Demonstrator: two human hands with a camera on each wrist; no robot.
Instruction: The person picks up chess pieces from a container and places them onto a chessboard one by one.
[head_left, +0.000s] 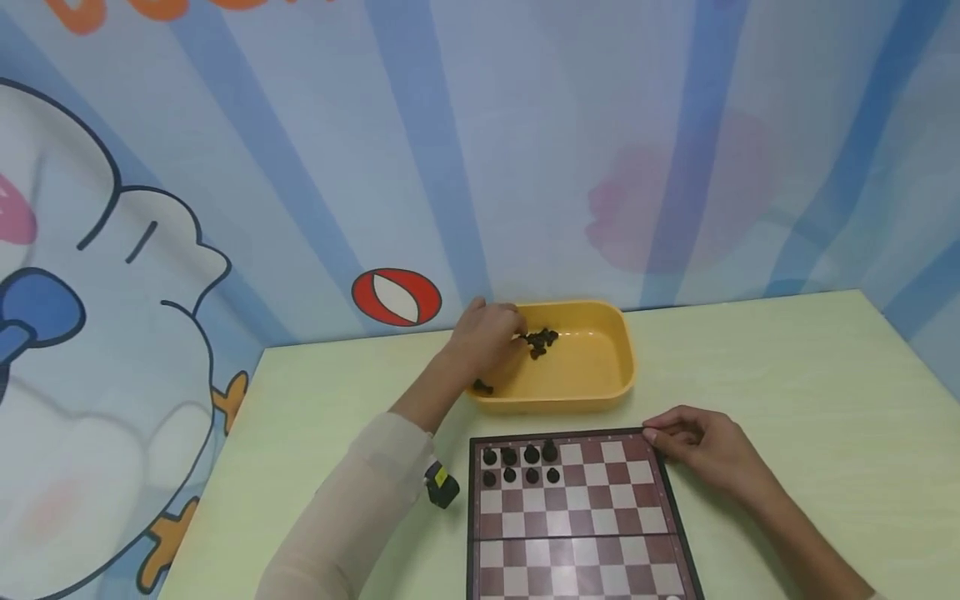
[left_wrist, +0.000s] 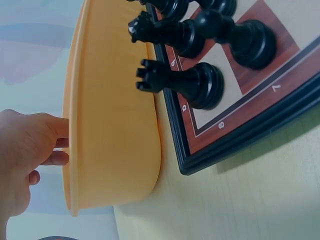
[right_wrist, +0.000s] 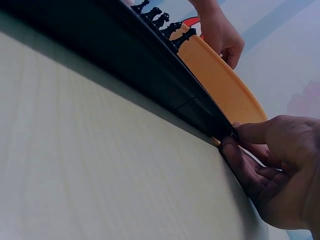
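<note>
My left hand (head_left: 487, 337) reaches over the left side of a yellow plastic tub (head_left: 573, 404), its fingers down among small black chess pieces (head_left: 540, 340). In the left wrist view the tub's rim hides its fingertips, so whether they pinch a piece is unclear. My right hand (head_left: 705, 446) pinches the far right corner of a chessboard (head_left: 592, 500); the right wrist view shows thumb and fingers at that corner. Black pieces stand in two rows on the board's far left squares, including a rook (left_wrist: 182, 82) on the corner square and a knight (left_wrist: 167, 34) beside it.
A pale wooden table (head_left: 787, 367) carries everything, backed by a blue striped wall with cartoon prints. A black wrist device (head_left: 441, 485) sits by the left sleeve (head_left: 352, 508). One white piece (head_left: 672, 597) shows at the board's near right.
</note>
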